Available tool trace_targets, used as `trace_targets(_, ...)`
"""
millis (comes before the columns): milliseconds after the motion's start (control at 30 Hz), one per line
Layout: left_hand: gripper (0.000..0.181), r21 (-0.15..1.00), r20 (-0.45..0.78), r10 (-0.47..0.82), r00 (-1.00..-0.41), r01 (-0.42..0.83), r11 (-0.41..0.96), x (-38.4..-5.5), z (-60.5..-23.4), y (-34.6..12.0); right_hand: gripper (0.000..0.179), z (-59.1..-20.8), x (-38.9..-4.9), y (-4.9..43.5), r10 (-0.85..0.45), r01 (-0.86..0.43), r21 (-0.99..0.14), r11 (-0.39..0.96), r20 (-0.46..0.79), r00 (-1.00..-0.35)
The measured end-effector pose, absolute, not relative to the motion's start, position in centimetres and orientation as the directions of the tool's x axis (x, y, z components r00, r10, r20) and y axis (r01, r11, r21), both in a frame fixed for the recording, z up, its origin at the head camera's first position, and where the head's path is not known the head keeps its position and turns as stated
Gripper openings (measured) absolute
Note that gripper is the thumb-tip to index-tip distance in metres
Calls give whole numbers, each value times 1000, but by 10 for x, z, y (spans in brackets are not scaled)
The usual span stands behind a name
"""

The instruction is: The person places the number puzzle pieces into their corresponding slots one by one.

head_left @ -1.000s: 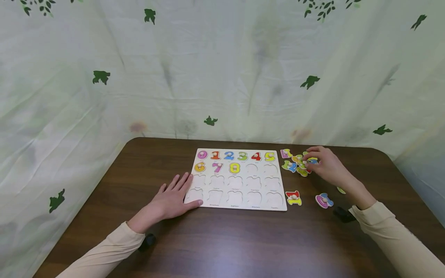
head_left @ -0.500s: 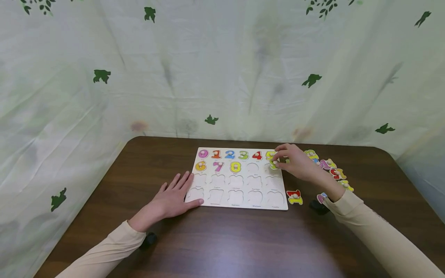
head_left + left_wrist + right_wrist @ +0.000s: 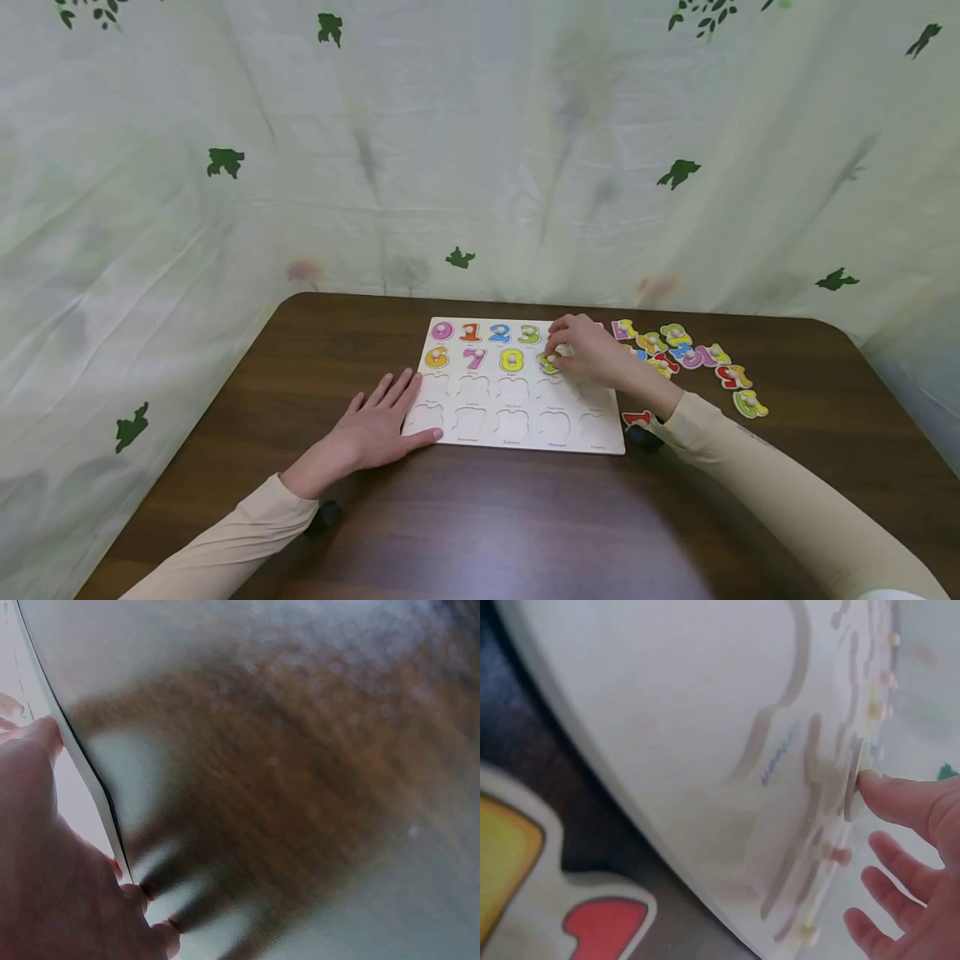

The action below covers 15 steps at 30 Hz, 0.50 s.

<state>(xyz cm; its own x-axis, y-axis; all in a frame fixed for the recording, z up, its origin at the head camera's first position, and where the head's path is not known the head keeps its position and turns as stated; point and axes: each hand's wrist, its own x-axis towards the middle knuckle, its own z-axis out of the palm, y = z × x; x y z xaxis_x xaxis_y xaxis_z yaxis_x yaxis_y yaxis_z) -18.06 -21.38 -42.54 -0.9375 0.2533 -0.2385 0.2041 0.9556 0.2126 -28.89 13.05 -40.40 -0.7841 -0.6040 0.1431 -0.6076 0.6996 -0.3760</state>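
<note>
The green piece [image 3: 548,365] is held over the second row of the board [image 3: 495,407], just right of the 8 [image 3: 512,360], nearer the far edge of the table [image 3: 450,517] than the near one. It is pinched by the right hand [image 3: 588,348]; in the right wrist view its thin rim is met by the thumb, and the other visible fingers are left apart from it. Whether it lies fully in its recess cannot be told.

The piece should prove light and stiff, probably thin wood, hardly fragile, though its painted face may be a little slippery. It is best taken by the knob in its middle, such as is seen on the 8; its own is mostly hidden by the fingertips. If the rim is gripped instead, the fingers may be caught between piece and recess.

The board, flat and rigid in look, may be slid easily on the smooth table. It is steadied at its left edge by the left hand [image 3: 378,429], whose fingers are spread, the thumb being laid near the close left corner. Loose pieces [image 3: 750,404] are scattered toward the table's far right corner, and a red piece [image 3: 637,417] is found just beside the board's right edge.
</note>
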Motion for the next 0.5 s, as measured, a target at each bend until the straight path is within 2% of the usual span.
trace_targets(133, 109, 222, -231, 260, -937, 210, 952, -180, -424, -213, 8, -407, -292, 126, -622, -633, -316, 707, 148, -769)
trace_targets(300, 109, 208, -228, 252, -940, 206, 956, -184, -432, -215, 9, -408, -293, 125, -621, -630, -297, 717, 139, -772)
trace_targets(500, 107, 217, -241, 253, -937, 202, 955, -181, -424, -213, 17, -404, -289, 134, -599, -594, -405, 695, 131, -790)
